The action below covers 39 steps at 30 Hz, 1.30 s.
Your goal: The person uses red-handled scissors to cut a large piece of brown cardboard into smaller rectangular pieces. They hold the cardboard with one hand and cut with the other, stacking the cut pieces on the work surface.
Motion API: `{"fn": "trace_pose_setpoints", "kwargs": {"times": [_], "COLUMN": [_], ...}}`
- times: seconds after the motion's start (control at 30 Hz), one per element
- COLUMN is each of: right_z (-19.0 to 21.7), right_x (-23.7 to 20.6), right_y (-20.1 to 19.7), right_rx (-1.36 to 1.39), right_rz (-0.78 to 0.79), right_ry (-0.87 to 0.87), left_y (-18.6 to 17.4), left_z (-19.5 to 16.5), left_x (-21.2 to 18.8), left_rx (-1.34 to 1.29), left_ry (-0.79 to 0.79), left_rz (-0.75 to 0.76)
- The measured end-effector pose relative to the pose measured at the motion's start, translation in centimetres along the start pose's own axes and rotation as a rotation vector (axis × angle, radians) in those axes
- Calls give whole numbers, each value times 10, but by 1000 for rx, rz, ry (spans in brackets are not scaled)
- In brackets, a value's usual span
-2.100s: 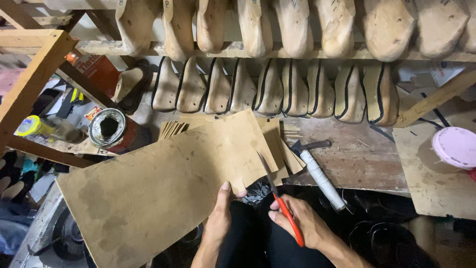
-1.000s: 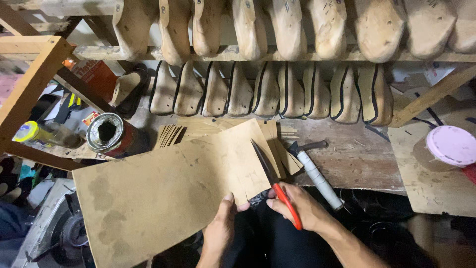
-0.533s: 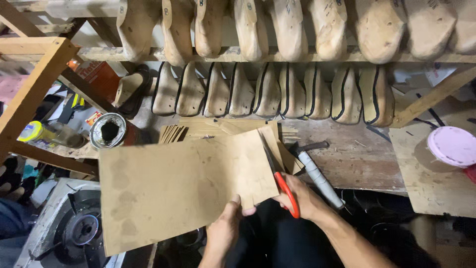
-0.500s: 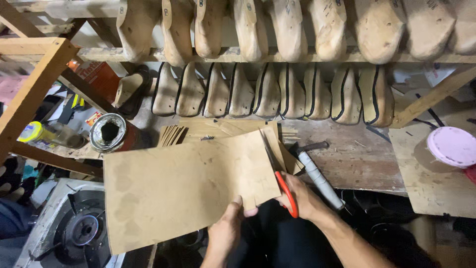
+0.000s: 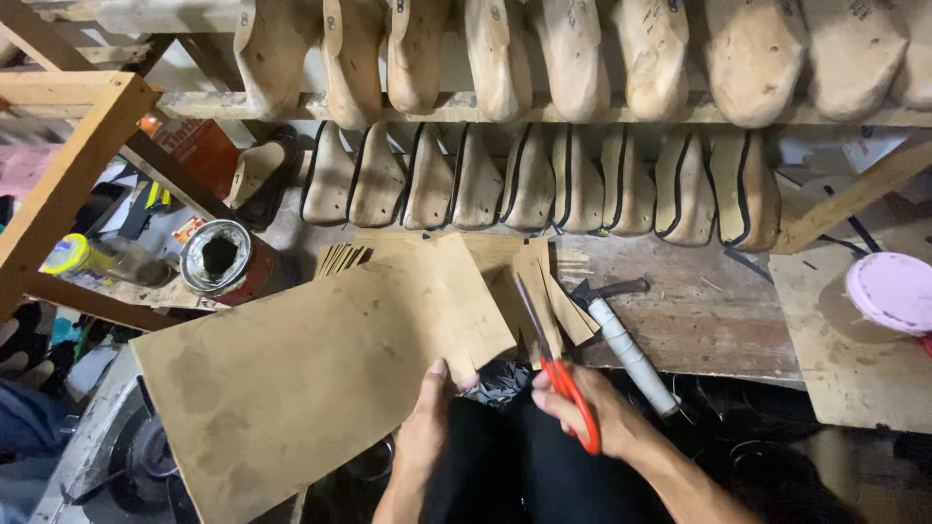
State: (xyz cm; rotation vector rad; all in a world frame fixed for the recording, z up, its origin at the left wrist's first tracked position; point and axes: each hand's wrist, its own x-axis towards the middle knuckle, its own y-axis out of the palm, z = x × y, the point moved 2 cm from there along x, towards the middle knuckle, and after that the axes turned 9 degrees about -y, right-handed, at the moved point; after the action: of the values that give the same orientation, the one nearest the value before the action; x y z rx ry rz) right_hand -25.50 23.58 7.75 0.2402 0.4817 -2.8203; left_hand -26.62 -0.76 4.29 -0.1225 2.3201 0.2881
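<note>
While left hand (image 5: 427, 427) pinches the brown card sheet (image 5: 311, 369) edge in a closed grip, right hand (image 5: 592, 417) clasps red-handled scissors (image 5: 558, 364), blades parted, above the cluttered wooden worktop (image 5: 699, 311) under shoe lasts (image 5: 544, 180).

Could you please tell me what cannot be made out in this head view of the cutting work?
- Scissors: handle loops buried in the right hand.
- Brown sheet: lower corner cut off by the bottom edge; left hand covers its near edge.
- Open tin: inside too dark.
</note>
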Motion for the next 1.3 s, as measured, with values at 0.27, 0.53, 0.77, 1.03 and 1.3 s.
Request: {"fn": "trace_pose_setpoints", "kwargs": {"times": [0.27, 0.53, 0.77, 1.03, 1.3], "right_z": [3, 15, 17, 13, 14], "right_x": [-35, -31, -33, -33, -13], "right_y": [20, 21, 23, 27, 22], "right_rx": [-170, -190, -156, -115, -105], "right_rz": [77, 61, 18, -66, -114], "right_ry": [-132, -114, -202, -114, -388], "left_y": [22, 25, 27, 26, 34], "left_z": [2, 8, 12, 12, 20], "left_x": [5, 2, 5, 9, -6], "left_rx": [-36, 82, 7, 12, -46], "left_ry": [217, 185, 128, 198, 155], "left_rz": [206, 149, 222, 238, 272]}}
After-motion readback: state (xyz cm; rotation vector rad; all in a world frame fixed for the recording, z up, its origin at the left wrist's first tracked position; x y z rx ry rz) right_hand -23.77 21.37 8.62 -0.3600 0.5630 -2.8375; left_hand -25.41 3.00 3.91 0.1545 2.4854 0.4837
